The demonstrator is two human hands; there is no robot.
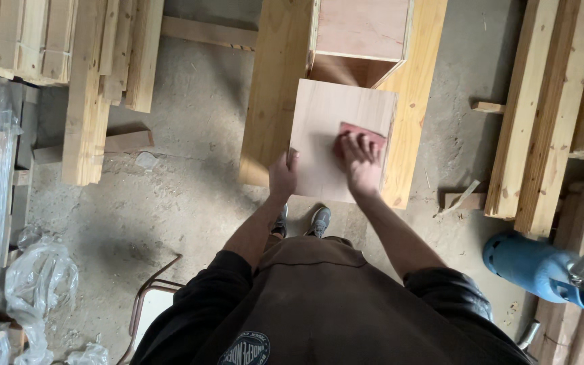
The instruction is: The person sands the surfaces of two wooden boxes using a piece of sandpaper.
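Right hand (pixel 361 162) flat, fingers spread on red sanding pad (pixel 361 132), pad under fingertips on plywood panel (pixel 326 128), left hand (pixel 282 174) gripping panel's near-left edge, wooden worktop (pixel 275 88) beneath

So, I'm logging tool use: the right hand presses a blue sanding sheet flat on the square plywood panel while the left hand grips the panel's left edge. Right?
Not quite: the head view shows the sanding sheet is reddish, not blue. The right hand presses it on the square plywood panel, and the left hand grips its left edge.
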